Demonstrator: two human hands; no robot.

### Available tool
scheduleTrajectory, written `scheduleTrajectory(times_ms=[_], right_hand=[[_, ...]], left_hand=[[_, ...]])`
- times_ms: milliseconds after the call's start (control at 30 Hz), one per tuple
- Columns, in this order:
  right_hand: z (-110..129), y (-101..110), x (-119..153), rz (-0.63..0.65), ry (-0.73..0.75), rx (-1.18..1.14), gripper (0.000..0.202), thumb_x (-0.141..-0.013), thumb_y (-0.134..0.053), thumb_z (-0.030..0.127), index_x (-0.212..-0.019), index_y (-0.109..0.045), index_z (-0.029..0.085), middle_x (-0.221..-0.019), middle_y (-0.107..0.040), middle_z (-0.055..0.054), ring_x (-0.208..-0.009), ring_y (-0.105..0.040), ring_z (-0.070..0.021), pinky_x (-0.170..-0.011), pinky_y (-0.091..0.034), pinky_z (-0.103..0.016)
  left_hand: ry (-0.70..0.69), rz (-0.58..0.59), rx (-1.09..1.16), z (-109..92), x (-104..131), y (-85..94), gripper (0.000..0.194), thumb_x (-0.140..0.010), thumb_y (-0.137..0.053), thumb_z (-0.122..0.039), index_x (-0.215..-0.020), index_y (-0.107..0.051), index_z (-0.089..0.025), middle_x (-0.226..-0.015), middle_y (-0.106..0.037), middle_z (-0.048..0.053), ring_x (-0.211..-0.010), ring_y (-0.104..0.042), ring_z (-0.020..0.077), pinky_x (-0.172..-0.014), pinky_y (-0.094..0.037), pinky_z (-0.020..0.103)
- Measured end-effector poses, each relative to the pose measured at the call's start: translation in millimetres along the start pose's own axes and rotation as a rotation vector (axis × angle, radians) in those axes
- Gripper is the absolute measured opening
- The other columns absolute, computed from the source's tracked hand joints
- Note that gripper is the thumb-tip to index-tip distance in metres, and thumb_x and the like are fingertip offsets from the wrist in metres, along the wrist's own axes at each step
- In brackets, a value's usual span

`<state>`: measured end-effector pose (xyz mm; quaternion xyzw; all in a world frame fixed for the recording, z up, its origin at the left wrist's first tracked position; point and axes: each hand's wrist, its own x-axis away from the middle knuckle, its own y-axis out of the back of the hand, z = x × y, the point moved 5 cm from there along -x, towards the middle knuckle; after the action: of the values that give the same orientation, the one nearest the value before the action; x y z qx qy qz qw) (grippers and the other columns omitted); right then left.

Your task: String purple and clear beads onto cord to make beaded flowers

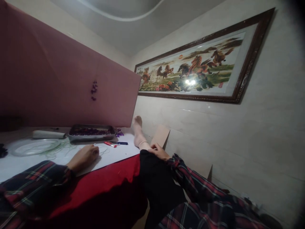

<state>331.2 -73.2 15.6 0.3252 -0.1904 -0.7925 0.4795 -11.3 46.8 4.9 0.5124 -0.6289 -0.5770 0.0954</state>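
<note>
My left hand (85, 156) rests on the white tabletop (130, 147) with its fingers curled closed. Whatever they may hold is hidden. Thin green thread (53, 150) lies loosely to its left, and a fine pale strand shows by its fingertips. At the hem of a black trouser leg (156, 178), my right hand (160, 152) closes over the cloth just below a light-coloured sock (138, 132). Beyond my left hand stands a metal tray (91, 137) with purple beads (90, 131) in it. More purple beads (119, 133) lie loose at its right end.
A red lighter (110, 144) and a dark blue pen (120, 143) lie before the tray. A clear round lid (34, 148) and a white roll (49, 134) are at left. A pink panel (114, 98) with a hanging purple bead strand (93, 90) rises behind. Red cloth (107, 181) covers the front.
</note>
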Motion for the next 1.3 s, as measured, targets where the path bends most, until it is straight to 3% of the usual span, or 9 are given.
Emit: scheduleTrajectory(times_ms=[200, 367, 500, 667, 833, 1033, 1133, 1233, 1300], right_hand=[[-41, 54, 34, -0.144, -0.233, 0.239, 0.018, -0.089, -0.058, 0.03, -0.096, -0.06, 0.014, -0.093, -0.064, -0.006, -0.084, -0.061, -0.0175, -0.077, -0.049, -0.033], [-38, 53, 33, -0.024, -0.247, 0.382, 0.027, -0.092, -0.057, 0.03, -0.115, -0.058, 0.015, -0.117, -0.059, -0.007, -0.097, -0.062, -0.0213, -0.081, -0.053, -0.039], [-1, 18, 25, 0.043, -0.089, 0.405, 0.025, -0.093, -0.057, 0.031, -0.111, -0.06, 0.014, -0.111, -0.062, -0.007, -0.093, -0.063, -0.0197, -0.08, -0.053, -0.038], [57, -37, 21, 0.064, 0.16, 0.324, 0.014, -0.084, -0.06, 0.021, -0.073, -0.067, 0.016, -0.074, -0.068, -0.003, -0.075, -0.061, -0.017, -0.072, -0.045, -0.027], [96, -81, 24, 0.116, 0.311, 0.184, 0.012, -0.078, -0.062, 0.022, -0.067, -0.068, 0.02, -0.073, -0.067, -0.002, -0.071, -0.057, -0.0165, -0.07, -0.04, -0.026], [112, -112, -21, 0.15, 0.265, 0.003, 0.015, -0.079, -0.056, 0.016, -0.071, -0.069, 0.02, -0.072, -0.065, -0.001, -0.074, -0.056, -0.0168, -0.068, -0.038, -0.026], [116, -142, -39, 0.353, 0.225, -0.125, 0.018, -0.076, -0.062, 0.015, -0.059, -0.068, 0.017, -0.054, -0.059, 0.001, -0.061, -0.054, -0.0137, -0.059, -0.037, -0.024], [120, -175, -37, 0.575, 0.165, -0.285, 0.017, -0.074, -0.067, 0.022, -0.06, -0.07, 0.015, -0.046, -0.055, 0.003, -0.046, -0.049, -0.0104, -0.048, -0.036, -0.022], [122, -193, -32, 0.63, 0.111, -0.389, 0.026, -0.074, -0.07, 0.032, -0.055, -0.065, 0.014, -0.04, -0.049, 0.004, -0.039, -0.045, -0.009, -0.042, -0.033, -0.021]], left_hand=[[-0.025, 0.055, -0.071, 2, 3, -4.1, 0.018, -0.077, -0.054, -0.029, -0.068, -0.066, -0.019, -0.08, -0.067, 0.009, -0.075, -0.061, 0.0223, -0.069, -0.042, 0.033], [-0.012, 0.093, -0.109, 4, 6, -5.8, 0.023, -0.086, -0.055, -0.037, -0.088, -0.064, -0.016, -0.092, -0.066, 0.005, -0.083, -0.061, 0.0183, -0.077, -0.049, 0.04], [-0.015, 0.094, -0.089, 3, 6, -5.0, 0.023, -0.086, -0.056, -0.037, -0.091, -0.063, -0.016, -0.093, -0.066, 0.004, -0.084, -0.062, 0.0179, -0.077, -0.049, 0.04], [-0.02, 0.053, -0.027, 2, 5, -3.3, 0.018, -0.082, -0.051, -0.024, -0.07, -0.065, -0.018, -0.082, -0.066, 0.008, -0.075, -0.059, 0.0197, -0.071, -0.043, 0.034], [-0.02, 0.032, 0.031, 1, 6, -3.3, 0.017, -0.073, -0.051, -0.024, -0.063, -0.064, -0.02, -0.078, -0.064, 0.009, -0.072, -0.058, 0.0223, -0.068, -0.04, 0.032], [0.046, 0.009, 0.127, 5, 4, -5.6, 0.012, -0.068, -0.054, -0.026, -0.062, -0.062, -0.021, -0.073, -0.063, 0.006, -0.069, -0.056, 0.0212, -0.066, -0.04, 0.031], [0.119, -0.018, 0.201, 9, 2, -6.2, 0.012, -0.069, -0.051, -0.026, -0.061, -0.06, -0.021, -0.068, -0.063, 0.004, -0.067, -0.056, 0.0199, -0.065, -0.041, 0.03], [0.21, -0.043, 0.292, 12, 2, -5.8, 0.019, -0.073, -0.048, -0.033, -0.062, -0.057, -0.021, -0.06, -0.061, 0.001, -0.062, -0.056, 0.0192, -0.06, -0.042, 0.029], [0.252, -0.057, 0.358, 11, 2, -4.8, 0.022, -0.074, -0.048, -0.037, -0.063, -0.058, -0.02, -0.06, -0.061, 0.0, -0.063, -0.057, 0.0188, -0.059, -0.043, 0.029]])
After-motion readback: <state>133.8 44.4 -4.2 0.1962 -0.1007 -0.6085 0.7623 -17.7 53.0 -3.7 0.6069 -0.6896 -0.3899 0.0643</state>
